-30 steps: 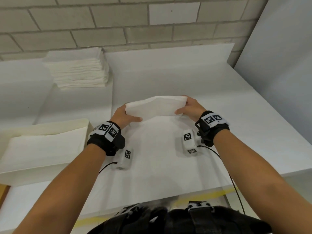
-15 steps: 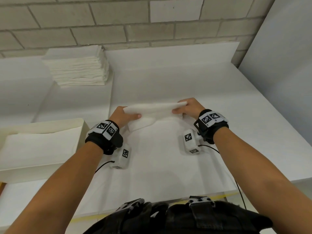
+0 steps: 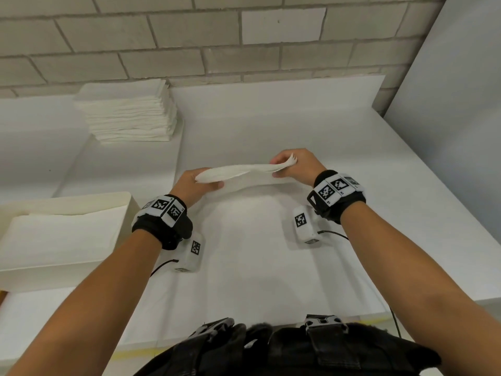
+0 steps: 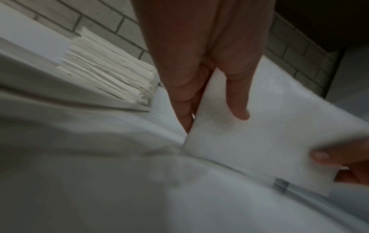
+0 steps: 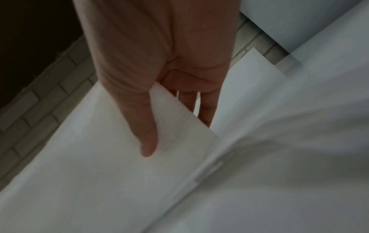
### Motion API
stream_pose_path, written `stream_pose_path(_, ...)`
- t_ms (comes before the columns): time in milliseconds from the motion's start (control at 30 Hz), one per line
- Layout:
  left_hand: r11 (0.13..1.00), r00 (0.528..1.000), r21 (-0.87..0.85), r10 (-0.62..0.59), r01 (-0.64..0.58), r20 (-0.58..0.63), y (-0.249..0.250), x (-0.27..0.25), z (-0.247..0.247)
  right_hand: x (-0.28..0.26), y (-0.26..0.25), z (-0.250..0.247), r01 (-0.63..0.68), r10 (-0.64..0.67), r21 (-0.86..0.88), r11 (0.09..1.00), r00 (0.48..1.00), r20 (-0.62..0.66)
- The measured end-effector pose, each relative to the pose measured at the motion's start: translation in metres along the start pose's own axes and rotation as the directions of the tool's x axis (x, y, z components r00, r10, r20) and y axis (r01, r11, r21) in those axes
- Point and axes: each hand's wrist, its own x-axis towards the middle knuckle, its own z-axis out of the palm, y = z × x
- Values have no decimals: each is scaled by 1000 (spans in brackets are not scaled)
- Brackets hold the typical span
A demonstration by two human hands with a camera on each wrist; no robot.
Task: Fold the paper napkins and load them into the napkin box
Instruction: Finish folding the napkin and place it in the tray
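Note:
A white paper napkin (image 3: 244, 173) is stretched between my two hands a little above the table, folded over on itself. My left hand (image 3: 196, 185) pinches its left end, thumb on top (image 4: 237, 100) and fingers under the napkin (image 4: 259, 149). My right hand (image 3: 294, 165) pinches its right end, thumb over the napkin (image 5: 143, 126) and fingers beneath. The cream napkin box (image 3: 127, 210) stands at the left with folded napkins (image 3: 62, 234) lying in it. A stack of unfolded napkins (image 3: 130, 115) sits at the back left.
A white sheet covers the table (image 3: 257, 267). A brick wall (image 3: 189, 44) closes the back and a grey panel (image 3: 461, 118) the right side. The table's front edge (image 3: 433, 308) runs just before my body.
The napkin's upper flap has come down, so the napkin now looks flat and thin. Both hands have lifted slightly and moved farther apart, the right one up and right.

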Motion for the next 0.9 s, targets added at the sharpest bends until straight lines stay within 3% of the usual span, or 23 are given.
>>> stream_pose_path(67,997,998,48,-57,58,-2,-2,1,-1,-5,6,3,-55,55,-58,997,998,5)
stream_pose_path(167,987,998,149,-55,57,-15,7,2,-4,-13,-3,-4,51,-52,-73,996,998,-18)
stream_pose_path(267,945,1000,326,19,-18,-1,32,2,-5,-8,-32,-11,216,-206,-237,947,976,67)
stream_pose_path(367,888,983,430,181,-162,-3,66,6,-6,4,-56,-6,240,-206,-279,930,968,147)
stream_pose_path(467,933,928,260,305,-247,-213,88,8,-6,11,-60,-3,199,-201,-73,977,980,-14)
stream_pose_path(533,967,912,10,242,-253,-331,89,9,-4,9,-59,-4,159,-143,200,967,985,-92)
stream_pose_path(600,970,953,-161,131,-179,-272,82,9,7,6,-56,-1,131,-91,387,913,989,-119)
stream_pose_path(667,963,973,-214,122,-164,-197,77,10,23,3,-57,4,141,-90,435,889,987,-135)
stream_pose_path(900,963,966,-231,84,-142,-244,71,3,53,-5,-49,26,163,-116,382,910,983,-143)
